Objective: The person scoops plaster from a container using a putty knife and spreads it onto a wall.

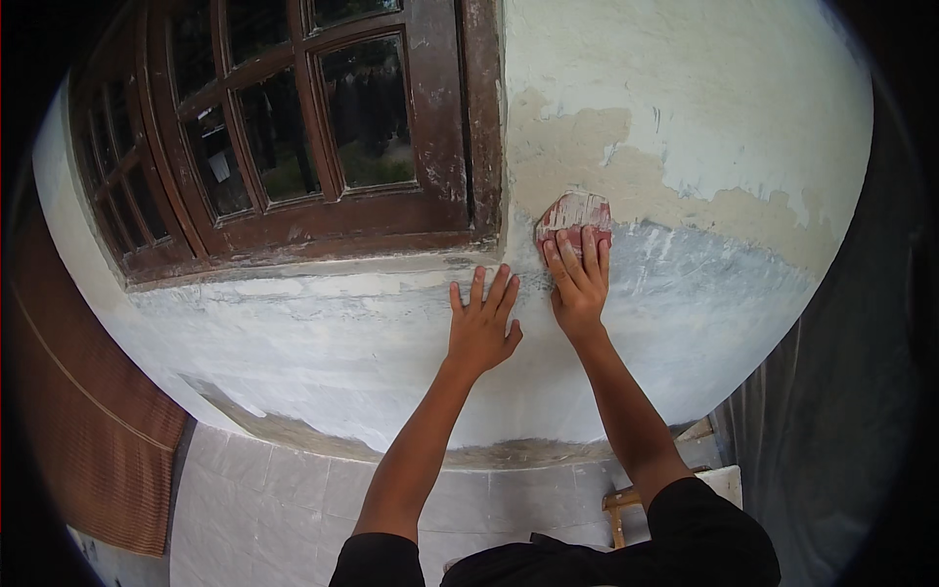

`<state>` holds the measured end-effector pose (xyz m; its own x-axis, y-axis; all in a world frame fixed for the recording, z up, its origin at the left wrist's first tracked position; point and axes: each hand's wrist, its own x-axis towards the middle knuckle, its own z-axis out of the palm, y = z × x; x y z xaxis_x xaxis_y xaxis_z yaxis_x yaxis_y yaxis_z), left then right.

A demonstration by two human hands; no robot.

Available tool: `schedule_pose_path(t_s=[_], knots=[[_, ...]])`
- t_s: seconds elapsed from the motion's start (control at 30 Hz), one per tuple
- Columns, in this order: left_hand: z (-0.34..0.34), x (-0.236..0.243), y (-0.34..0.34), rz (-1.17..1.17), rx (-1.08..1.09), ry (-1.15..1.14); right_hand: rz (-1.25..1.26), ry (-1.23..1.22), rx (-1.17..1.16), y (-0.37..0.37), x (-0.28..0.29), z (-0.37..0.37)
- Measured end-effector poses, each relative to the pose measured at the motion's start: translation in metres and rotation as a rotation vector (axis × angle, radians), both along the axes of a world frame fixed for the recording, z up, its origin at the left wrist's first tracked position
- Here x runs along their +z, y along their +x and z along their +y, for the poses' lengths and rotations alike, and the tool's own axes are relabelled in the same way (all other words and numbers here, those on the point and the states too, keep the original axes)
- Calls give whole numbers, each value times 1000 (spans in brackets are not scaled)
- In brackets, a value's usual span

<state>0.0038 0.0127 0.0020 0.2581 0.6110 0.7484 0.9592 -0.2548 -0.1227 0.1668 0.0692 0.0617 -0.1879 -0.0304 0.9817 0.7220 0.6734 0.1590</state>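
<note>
My right hand (579,284) presses a red, plaster-smeared pad (575,210), perhaps abrasive sheet, flat against the wall (685,284) right of the window's lower corner, fingers laid over it on a patchy grey and beige area. Below the window, my left hand (479,323) rests with fingers spread on whitish, scuffed plaster, holding nothing. Brown wooden window frame (440,210) with small dark panes fills the upper left, its bottom edge just above my left fingertips.
Grey tiled floor (254,489) runs along the wall's base. A small wooden-framed item with a pale top (722,489) stands by my right elbow. A brown woven screen (98,411) hangs at the left; dark sheeting (802,421) is at the right.
</note>
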Motion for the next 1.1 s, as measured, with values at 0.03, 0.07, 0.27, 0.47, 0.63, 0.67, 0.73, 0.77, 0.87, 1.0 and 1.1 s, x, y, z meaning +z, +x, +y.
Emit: schedule_pose_path(t_s=[0.03, 0.07, 0.27, 0.47, 0.63, 0.67, 0.73, 0.77, 0.87, 1.0, 1.1], knots=[[3, 2, 0, 3, -2, 2, 3, 2, -2, -1, 0, 3], [1, 2, 0, 6, 4, 4, 5, 9, -3, -1, 1, 1], [0, -3, -3, 7, 16, -6, -19, 9, 16, -2, -8, 4], [-3, 1, 2, -4, -4, -1, -71, -78, 52, 25, -25, -36], [1, -3, 0, 19, 26, 15, -26, -213, 157, 56, -44, -92], [-1, -2, -1, 20, 14, 6, -24, -222, 145, 66, -50, -100], [-1, -3, -3, 28, 20, 47, -27, -348, 192, 86, -66, -111], [-3, 0, -1, 39, 24, 49, -26, -361, 137, 97, -70, -118], [-13, -4, 23, -78, 41, -15, 343, -749, 223, 133, -105, -143], [-42, -44, 86, -98, -126, -55, 656, -990, 125, 198, -145, -177], [-56, -79, 145, -128, -326, -270, 946, -1049, 196, 246, -185, -189]])
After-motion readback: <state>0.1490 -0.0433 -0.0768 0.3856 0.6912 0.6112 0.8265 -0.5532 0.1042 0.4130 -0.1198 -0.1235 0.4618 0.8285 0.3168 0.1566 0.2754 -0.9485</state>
